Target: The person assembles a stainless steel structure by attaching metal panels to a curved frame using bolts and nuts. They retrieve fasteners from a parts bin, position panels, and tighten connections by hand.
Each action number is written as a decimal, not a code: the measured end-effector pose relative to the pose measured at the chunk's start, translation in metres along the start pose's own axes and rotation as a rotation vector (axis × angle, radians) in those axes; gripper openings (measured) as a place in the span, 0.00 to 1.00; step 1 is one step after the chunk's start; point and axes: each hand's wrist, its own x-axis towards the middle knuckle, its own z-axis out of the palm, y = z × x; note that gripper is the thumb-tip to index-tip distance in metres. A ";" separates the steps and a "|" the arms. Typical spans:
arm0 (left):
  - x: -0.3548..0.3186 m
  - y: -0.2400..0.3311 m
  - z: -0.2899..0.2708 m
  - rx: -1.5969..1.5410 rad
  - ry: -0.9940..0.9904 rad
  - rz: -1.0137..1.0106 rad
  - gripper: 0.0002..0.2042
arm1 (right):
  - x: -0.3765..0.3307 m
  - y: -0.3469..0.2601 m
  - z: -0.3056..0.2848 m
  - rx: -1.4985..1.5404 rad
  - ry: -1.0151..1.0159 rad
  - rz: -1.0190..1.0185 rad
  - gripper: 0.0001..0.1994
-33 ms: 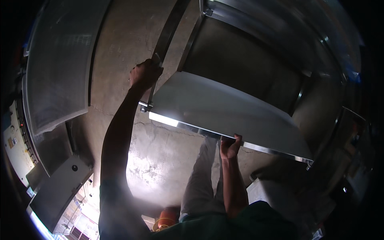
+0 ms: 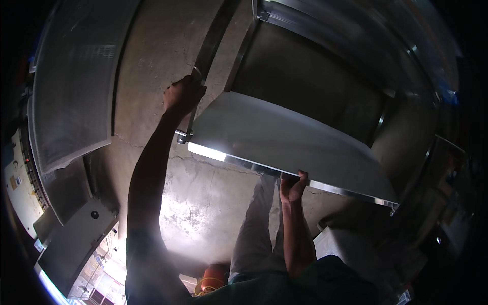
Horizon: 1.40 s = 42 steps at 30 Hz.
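Observation:
A large flat sheet-metal panel (image 2: 284, 142) with a bright folded front edge hangs level over the floor between my hands. My left hand (image 2: 183, 96) is closed around its far left edge, where a dark metal bar (image 2: 213, 40) runs upward. My right hand (image 2: 294, 185) grips the near folded edge from below, fingers curled over the rim. My legs in grey trousers (image 2: 254, 234) stand under the panel.
The floor is cracked concrete (image 2: 168, 66). Another big metal sheet (image 2: 71, 81) lies to the left. A dark open metal cabinet (image 2: 315, 76) stands behind the panel. A grey machine housing (image 2: 71, 239) is at lower left, an orange object (image 2: 211, 284) near my feet.

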 end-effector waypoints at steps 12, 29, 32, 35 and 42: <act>0.004 0.009 -0.004 0.052 -0.024 -0.040 0.22 | 0.010 -0.004 0.016 0.008 0.125 -0.013 0.13; -0.149 0.132 0.055 -0.076 0.154 0.800 0.29 | 0.016 -0.005 0.007 -0.005 0.123 0.026 0.11; -0.186 0.163 0.082 -0.099 -0.209 0.960 0.33 | 0.018 -0.012 -0.018 -0.003 0.064 0.121 0.12; -0.193 0.181 0.119 0.033 -0.234 1.008 0.29 | 0.015 -0.021 -0.034 -0.250 0.206 0.269 0.27; -0.193 0.190 0.159 0.189 -0.080 1.101 0.16 | -0.037 -0.184 -0.127 -0.291 -0.084 0.427 0.29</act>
